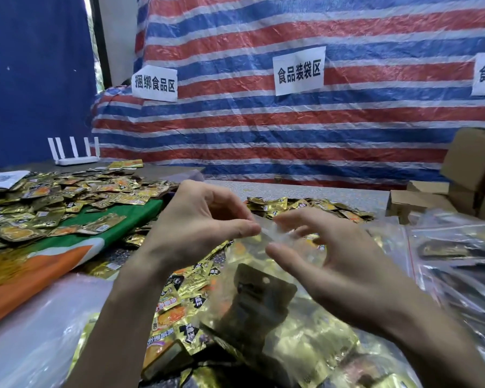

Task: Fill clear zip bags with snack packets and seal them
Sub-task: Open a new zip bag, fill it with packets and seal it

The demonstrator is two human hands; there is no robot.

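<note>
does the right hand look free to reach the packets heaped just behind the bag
Probably yes: the right hand is open, and that heap lies uncovered just past its fingers.

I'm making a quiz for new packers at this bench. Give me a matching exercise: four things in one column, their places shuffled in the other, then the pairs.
Things
1. white router
2. cardboard boxes
3. clear zip bag
4. middle paper sign

Places
A. stuck on the striped tarp
B. top edge pinched by the left hand
C. far left, at the back of the table
D. right side of the table

Pairs: 1-C, 2-D, 3-B, 4-A
</note>
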